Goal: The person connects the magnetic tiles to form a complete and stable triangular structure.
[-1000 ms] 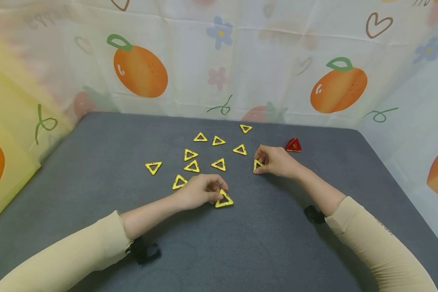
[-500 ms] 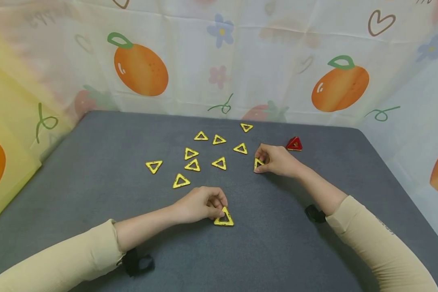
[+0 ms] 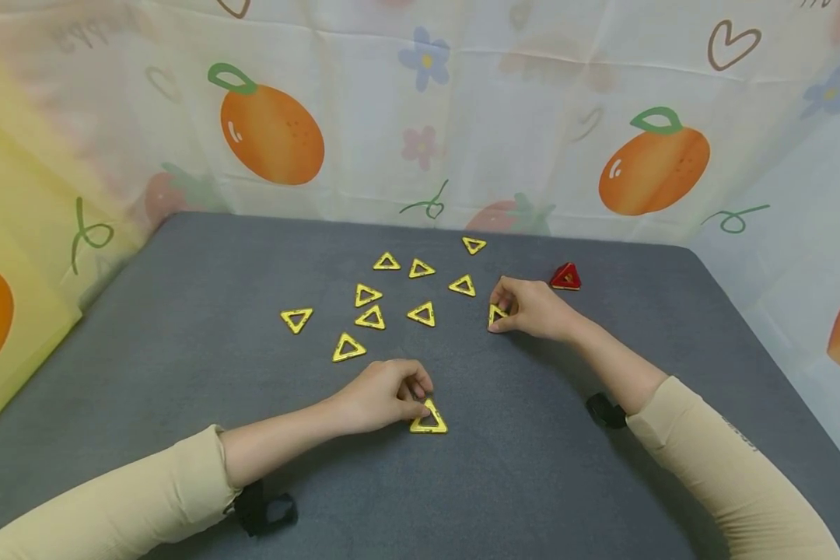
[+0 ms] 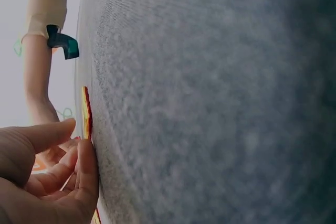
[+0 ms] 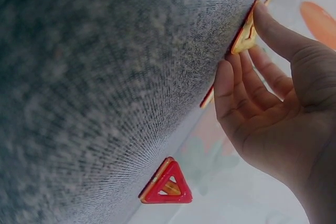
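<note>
My left hand (image 3: 378,397) is beside a yellow triangular magnetic tile (image 3: 434,428) lying flat on the dark table. In the head view its thumb overlaps the tile's upper corner. The left wrist view shows a gap between thumb and fingers, with this red-edged tile (image 4: 86,116) just past the fingertips. Farther back, my right hand (image 3: 535,307) pinches another yellow triangular tile (image 3: 492,317) at the table surface. Seen from the right wrist, the thumb is at one corner of that tile (image 5: 245,35) and the fingers at another.
Several more yellow triangular tiles, such as one tile (image 3: 343,355), lie scattered left of centre and toward the back. A small red pyramid-like piece (image 3: 558,275) stands behind the right wrist. A fruit-printed cloth (image 3: 364,155) hangs behind the grey table (image 3: 504,482).
My left hand has drawn its tile nearer along the table, then its fingers have loosened slightly. The right hand and the other tiles have stayed in place.
</note>
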A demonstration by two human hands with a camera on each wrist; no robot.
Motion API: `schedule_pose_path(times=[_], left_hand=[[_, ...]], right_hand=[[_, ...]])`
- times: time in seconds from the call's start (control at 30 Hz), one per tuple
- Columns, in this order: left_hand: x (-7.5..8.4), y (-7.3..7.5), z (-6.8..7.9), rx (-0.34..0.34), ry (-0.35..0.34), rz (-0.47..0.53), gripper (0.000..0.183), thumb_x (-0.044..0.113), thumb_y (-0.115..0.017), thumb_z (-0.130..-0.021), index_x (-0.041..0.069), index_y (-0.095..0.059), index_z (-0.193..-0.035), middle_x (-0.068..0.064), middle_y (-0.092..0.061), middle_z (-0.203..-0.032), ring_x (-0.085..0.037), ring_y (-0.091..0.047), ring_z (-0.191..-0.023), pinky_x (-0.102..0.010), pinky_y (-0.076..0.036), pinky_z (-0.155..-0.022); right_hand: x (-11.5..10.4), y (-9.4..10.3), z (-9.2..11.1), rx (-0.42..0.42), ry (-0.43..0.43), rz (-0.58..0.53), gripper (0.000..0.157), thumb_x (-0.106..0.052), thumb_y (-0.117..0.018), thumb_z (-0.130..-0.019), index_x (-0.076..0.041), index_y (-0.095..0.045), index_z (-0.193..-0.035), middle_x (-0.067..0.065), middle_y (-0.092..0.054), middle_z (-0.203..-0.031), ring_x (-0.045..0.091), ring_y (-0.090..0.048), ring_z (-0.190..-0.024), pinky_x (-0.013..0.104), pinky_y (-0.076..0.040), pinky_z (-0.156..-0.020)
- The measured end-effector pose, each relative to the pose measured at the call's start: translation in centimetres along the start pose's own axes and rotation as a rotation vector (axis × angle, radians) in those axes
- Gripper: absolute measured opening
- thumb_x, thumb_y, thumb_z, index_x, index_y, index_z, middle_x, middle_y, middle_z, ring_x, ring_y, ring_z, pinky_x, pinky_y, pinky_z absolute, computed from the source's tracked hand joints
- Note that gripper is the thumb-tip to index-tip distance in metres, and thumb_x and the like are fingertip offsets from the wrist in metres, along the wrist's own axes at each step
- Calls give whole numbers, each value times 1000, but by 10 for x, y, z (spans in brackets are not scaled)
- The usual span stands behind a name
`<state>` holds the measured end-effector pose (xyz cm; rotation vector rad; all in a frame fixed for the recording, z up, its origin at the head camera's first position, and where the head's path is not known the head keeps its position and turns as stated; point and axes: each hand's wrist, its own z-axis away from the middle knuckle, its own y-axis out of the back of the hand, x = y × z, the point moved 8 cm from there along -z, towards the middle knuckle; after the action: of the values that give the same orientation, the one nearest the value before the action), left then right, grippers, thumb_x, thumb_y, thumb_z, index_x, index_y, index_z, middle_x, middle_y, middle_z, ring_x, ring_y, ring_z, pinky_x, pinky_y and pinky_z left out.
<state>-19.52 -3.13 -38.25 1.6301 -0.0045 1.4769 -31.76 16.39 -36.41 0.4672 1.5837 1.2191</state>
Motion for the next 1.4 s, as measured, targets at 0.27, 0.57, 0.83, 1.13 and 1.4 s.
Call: schedule_pose_path(times=[0.27,0.57,0.83,1.13,1.4], left_hand=[[-2,2,4,-32,-57,-48,44,18,-88,-73,8,-66,-110,-3,-63,-97,-2,-55,-74,-18,-51,-67],[-3,2,4,-35,-115,-91,43,18,-88,-73,11,-68,-110,-2,-61,-93,0,-52,-71,-17,-49,-66],[-4,3,2,-40,-109,-89,38,17,-84,-78,10,-68,-112,-2,-60,-89,0,-50,-65,-18,-46,-63],[-8,3,0,-52,-88,-45,38,16,-83,-79,10,-67,-113,-2,-60,-89,-1,-52,-62,-19,-46,-61],[-10,5,0,-67,-75,16,38,15,-82,-80,10,-67,-115,-4,-60,-92,-4,-53,-65,-19,-48,-62]], right_hand=[[0,0,0,2,0,-5,40,-25,-86,-77,-10,-63,-106,7,-67,-94,18,-62,-82,34,-51,-76],[-1,0,0,7,2,5,40,-25,-86,-76,-10,-64,-105,7,-67,-94,18,-62,-83,35,-51,-76],[0,0,-1,6,-5,8,40,-25,-86,-77,-10,-64,-106,7,-67,-94,19,-62,-83,35,-52,-77],[1,0,-1,0,-3,8,40,-25,-85,-77,-9,-63,-106,7,-67,-96,19,-62,-85,37,-52,-78],[1,0,-1,-1,-3,-1,41,-25,-85,-77,-9,-63,-108,9,-68,-96,20,-62,-87,37,-51,-78]])
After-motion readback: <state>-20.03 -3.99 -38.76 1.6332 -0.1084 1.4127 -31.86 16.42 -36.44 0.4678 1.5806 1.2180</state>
